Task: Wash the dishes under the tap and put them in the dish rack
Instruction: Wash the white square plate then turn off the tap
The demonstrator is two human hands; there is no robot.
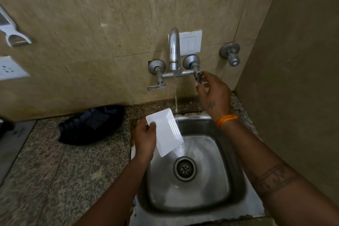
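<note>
left hand [145, 138]: gripping the white rectangular dish [166, 132] by its left edge; dish tilted over the steel sink [233, 185], just left of the water stream
right hand [213, 92]: up at the tap's [174, 49] right handle [199, 77]; fingers curled round it, looks like
counter: black bag [91, 124] left of the sink

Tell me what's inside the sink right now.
The sink holds only its drain and running water. The white dish, gripped by the left hand, hangs over its left rim and hides that corner.
</note>
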